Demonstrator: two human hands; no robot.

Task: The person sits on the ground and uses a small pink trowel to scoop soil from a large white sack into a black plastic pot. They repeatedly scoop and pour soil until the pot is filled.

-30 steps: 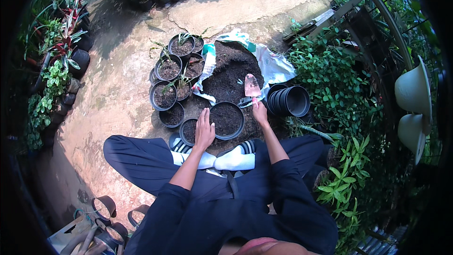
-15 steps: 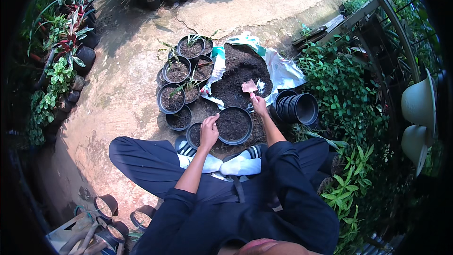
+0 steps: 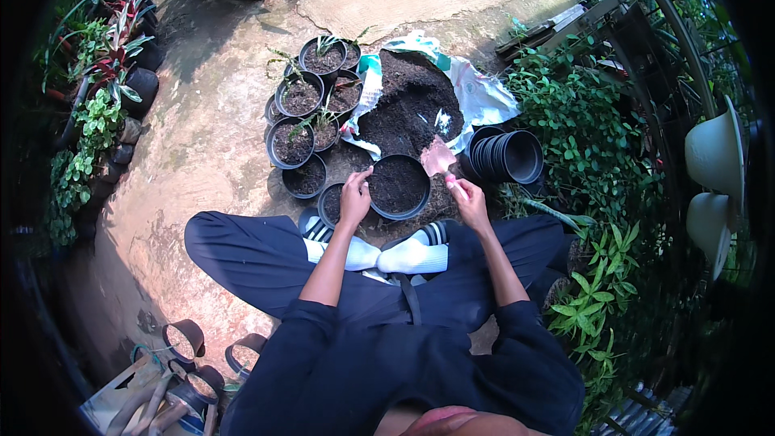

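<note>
A wide black plant pot [image 3: 401, 187] with dark soil inside stands in front of my feet. My left hand [image 3: 353, 198] grips its left rim, with a smaller soil-filled pot [image 3: 329, 205] just below. In my right hand [image 3: 471, 203] is a pinkish hand trowel [image 3: 438, 157], held by its handle. The blade is beyond the right rim of the wide pot, close to the edge of the soil heap [image 3: 412, 109]. That heap lies on an opened white and green sack [image 3: 482, 95].
Several potted seedlings [image 3: 300, 97] cluster on the left of the sack. Stacked black pots [image 3: 517, 157] lie on their side at the right, beside leafy shrubs [image 3: 565, 113]. Striped sandals [image 3: 432, 234] and my crossed legs are nearest me. More pots [image 3: 186, 339] sit at lower left.
My right hand has drawn the trowel back from the soil heap, toward me and to the right of the wide pot. My left hand stays at the pot's rim.
</note>
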